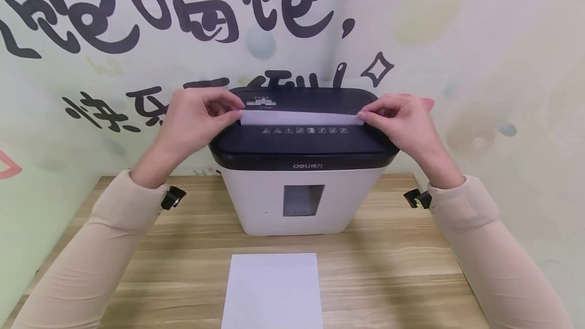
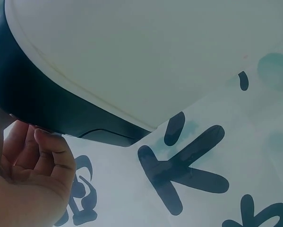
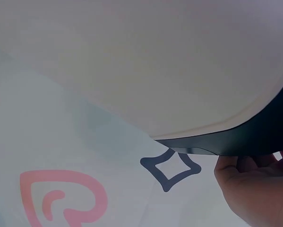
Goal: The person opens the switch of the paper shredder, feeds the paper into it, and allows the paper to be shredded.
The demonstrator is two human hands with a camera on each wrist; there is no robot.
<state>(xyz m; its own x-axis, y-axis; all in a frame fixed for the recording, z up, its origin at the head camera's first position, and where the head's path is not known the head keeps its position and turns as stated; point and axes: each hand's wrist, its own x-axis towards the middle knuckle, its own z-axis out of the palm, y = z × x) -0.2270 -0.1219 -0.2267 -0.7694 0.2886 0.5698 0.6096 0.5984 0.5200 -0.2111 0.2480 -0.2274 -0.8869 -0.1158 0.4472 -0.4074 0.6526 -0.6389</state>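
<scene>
A paper shredder (image 1: 256, 197) with a white bin and a black top stands on the table. Out of the slot in its top rises a strip of white paper (image 1: 297, 118). My left hand (image 1: 196, 116) pinches the paper's left end between thumb and fingers. At the right end, my right hand (image 1: 399, 118) pinches the paper the same way. In the left wrist view, my left hand (image 2: 32, 175) shows beside the shredder's black rim (image 2: 65, 106). The right wrist view has my right hand (image 3: 259, 182) at the rim, its fingertips hidden.
A white sheet of paper (image 1: 274, 291) lies on the wooden table (image 1: 388, 268) in front of the shredder. Behind it rises a pale wall (image 1: 480, 39) with large dark lettering. A dark clear window (image 1: 303, 200) is set in the bin's front.
</scene>
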